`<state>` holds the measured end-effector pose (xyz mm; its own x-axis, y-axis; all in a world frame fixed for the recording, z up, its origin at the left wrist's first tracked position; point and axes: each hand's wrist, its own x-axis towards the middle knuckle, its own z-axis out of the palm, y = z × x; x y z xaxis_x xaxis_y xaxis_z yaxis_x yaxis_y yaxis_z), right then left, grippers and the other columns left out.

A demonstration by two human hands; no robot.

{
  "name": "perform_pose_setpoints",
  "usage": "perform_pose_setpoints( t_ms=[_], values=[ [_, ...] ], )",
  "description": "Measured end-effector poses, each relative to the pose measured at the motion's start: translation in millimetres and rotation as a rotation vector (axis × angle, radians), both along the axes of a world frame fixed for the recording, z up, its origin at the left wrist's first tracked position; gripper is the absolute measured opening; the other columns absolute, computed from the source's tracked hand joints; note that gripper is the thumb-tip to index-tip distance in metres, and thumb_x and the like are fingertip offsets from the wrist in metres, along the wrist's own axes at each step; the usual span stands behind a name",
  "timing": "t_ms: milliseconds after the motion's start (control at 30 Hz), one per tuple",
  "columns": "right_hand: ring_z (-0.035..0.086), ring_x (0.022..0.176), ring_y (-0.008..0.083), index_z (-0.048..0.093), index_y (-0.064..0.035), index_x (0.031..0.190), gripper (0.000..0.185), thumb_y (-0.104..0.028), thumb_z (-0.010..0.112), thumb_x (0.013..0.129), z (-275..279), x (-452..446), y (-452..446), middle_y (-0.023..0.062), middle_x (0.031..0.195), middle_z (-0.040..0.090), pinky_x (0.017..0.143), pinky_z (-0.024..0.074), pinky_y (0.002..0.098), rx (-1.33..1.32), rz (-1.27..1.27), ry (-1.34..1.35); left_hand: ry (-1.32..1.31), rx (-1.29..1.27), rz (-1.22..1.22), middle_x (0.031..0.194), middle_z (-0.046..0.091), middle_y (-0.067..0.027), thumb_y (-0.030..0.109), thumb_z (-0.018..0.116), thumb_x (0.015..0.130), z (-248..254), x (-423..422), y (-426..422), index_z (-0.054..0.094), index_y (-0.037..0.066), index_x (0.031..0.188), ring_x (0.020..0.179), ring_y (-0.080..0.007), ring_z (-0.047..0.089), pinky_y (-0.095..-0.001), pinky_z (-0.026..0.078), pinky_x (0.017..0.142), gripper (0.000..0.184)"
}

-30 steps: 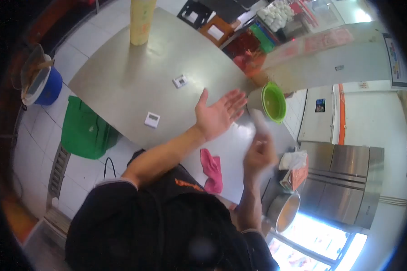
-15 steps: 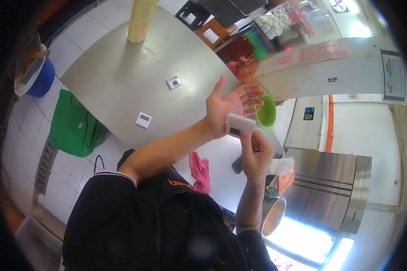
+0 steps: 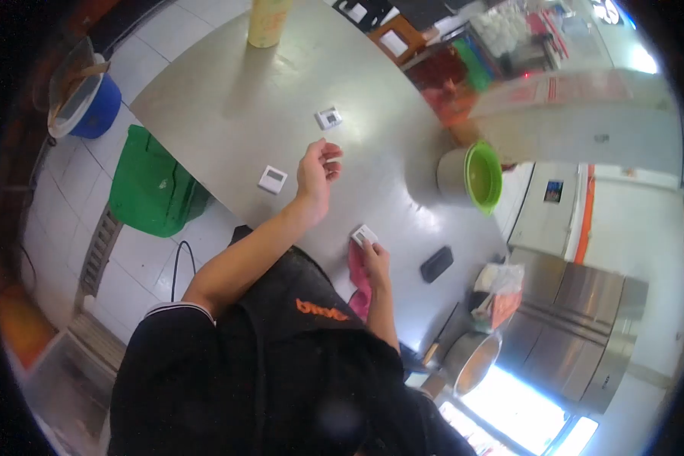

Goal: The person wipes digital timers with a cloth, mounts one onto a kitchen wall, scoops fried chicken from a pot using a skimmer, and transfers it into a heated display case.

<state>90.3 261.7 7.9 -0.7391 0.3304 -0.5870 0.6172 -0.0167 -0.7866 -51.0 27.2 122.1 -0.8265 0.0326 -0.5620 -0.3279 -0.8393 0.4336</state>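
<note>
My left hand (image 3: 318, 173) hovers over the steel table (image 3: 213, 99), its fingers loosely curled and apart with nothing in them. Beside it, to the left, lies a white timer (image 3: 272, 179); another white timer (image 3: 329, 118) rests just above it in the view. My right hand (image 3: 376, 262) is closed on a third white device (image 3: 362, 234) near the table's front edge. Partly under that hand is a pink cloth (image 3: 359, 283). A dark flat object (image 3: 436, 264) lies to the right of my right hand.
A green basket (image 3: 485, 177) sits in a pot at the table's right side. A yellowish container (image 3: 268, 23) stands at the far edge. Bagged items (image 3: 498, 292) and a metal pot (image 3: 471, 363) are at the lower right; a green bin (image 3: 156, 182) and blue bucket (image 3: 97, 105) are left.
My hands have moved apart. My left hand went left and its fingers curled; my right hand carried the white device down and left, to beside the pink cloth.
</note>
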Motion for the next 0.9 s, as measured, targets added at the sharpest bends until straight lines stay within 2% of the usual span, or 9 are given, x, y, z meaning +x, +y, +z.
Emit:
perform_pose_setpoints(
  t_ms=[133,167,200,267,367,467,600,667,900],
  values=[
    [0.048,0.051,0.0068,0.067,0.0009,0.095,0.031,-0.03,0.068,0.094,23,10,-6,-0.0044,0.061,0.053,0.044,0.0362,0.0263,0.202,0.025,-0.071,-0.02,-0.06,0.007,0.093,0.061,-0.0016,0.033,0.054,0.094,-13,15,1,0.06,0.011,0.094,0.074,-0.0109,0.05,-0.0271,0.041,0.07,0.023],
    [0.048,0.053,0.0077,0.068,0.0007,0.09,0.034,-0.034,0.07,0.091,26,12,4,-0.003,0.063,0.055,0.045,0.0357,0.0265,-0.038,-0.034,-0.082,-0.07,-0.059,-0.011,0.094,0.061,-0.0019,0.031,0.055,0.093,-14,21,1,0.06,0.011,0.094,0.073,-0.0108,0.05,-0.0272,0.041,0.07,0.021],
    [0.048,0.053,0.0077,0.068,0.0007,0.09,0.034,-0.034,0.07,0.091,22,8,5,-0.003,0.063,0.055,0.045,0.0357,0.0265,-0.042,-0.04,-0.073,-0.061,-0.063,-0.016,0.094,0.061,-0.0019,0.031,0.055,0.093,-12,20,1,0.06,0.011,0.094,0.073,-0.0108,0.05,-0.0272,0.041,0.07,0.021],
    [0.045,0.053,0.0067,0.069,0.0,0.085,0.035,-0.035,0.072,0.09,16,5,7,-0.0027,0.063,0.054,0.045,0.0335,0.0257,0.304,0.114,-0.058,-0.027,-0.074,-0.07,0.095,0.057,-0.0022,0.025,0.057,0.093,-9,19,1,0.057,0.011,0.097,0.076,-0.012,0.049,-0.0274,0.041,0.071,0.014],
    [0.044,0.05,0.0061,0.069,-0.0012,0.085,0.033,-0.033,0.071,0.09,28,-3,3,-0.0032,0.063,0.055,0.044,0.0325,0.0247,0.324,0.22,0.006,0.014,-0.112,-0.098,0.095,0.057,-0.0022,0.023,0.058,0.092,-8,17,1,0.057,0.011,0.097,0.076,-0.0122,0.049,-0.028,0.042,0.07,0.013],
    [0.046,0.053,0.0057,0.071,-0.0026,0.083,0.03,-0.032,0.072,0.09,9,-5,10,-0.003,0.064,0.056,0.045,0.0335,0.0237,0.141,-0.111,0.167,0.04,-0.099,-0.162,0.095,0.057,-0.002,0.022,0.059,0.092,-18,21,3,0.057,0.011,0.096,0.076,-0.0123,0.049,-0.0282,0.042,0.07,0.012],
    [0.048,0.056,0.0059,0.072,-0.0028,0.084,0.028,-0.031,0.073,0.089,12,-12,27,-0.0034,0.066,0.056,0.046,0.0334,0.0224,0.143,-0.083,0.186,-0.018,-0.134,-0.166,0.091,0.059,-0.0029,0.022,0.058,0.091,-20,27,4,0.061,0.008,0.094,0.073,-0.0116,0.051,-0.0265,0.041,0.066,0.015],
    [0.05,0.06,0.0065,0.073,-0.001,0.087,0.028,-0.029,0.073,0.088,-17,-12,51,-0.002,0.068,0.059,0.05,0.0364,0.0239,0.206,0.218,0.165,-0.05,-0.146,-0.165,0.091,0.059,-0.0019,0.022,0.058,0.091,-25,27,2,0.061,0.009,0.093,0.073,-0.0112,0.051,-0.0267,0.041,0.066,0.014],
    [0.05,0.064,0.0083,0.073,0.0026,0.089,0.034,-0.031,0.075,0.085,-16,-29,59,-0.0002,0.069,0.062,0.059,0.04,0.0286,0.351,0.337,0.101,-0.099,-0.149,-0.178,0.091,0.06,-0.0008,0.022,0.059,0.09,-31,26,-1,0.061,0.011,0.093,0.074,-0.0104,0.051,-0.0267,0.042,0.066,0.012]
  ],
)
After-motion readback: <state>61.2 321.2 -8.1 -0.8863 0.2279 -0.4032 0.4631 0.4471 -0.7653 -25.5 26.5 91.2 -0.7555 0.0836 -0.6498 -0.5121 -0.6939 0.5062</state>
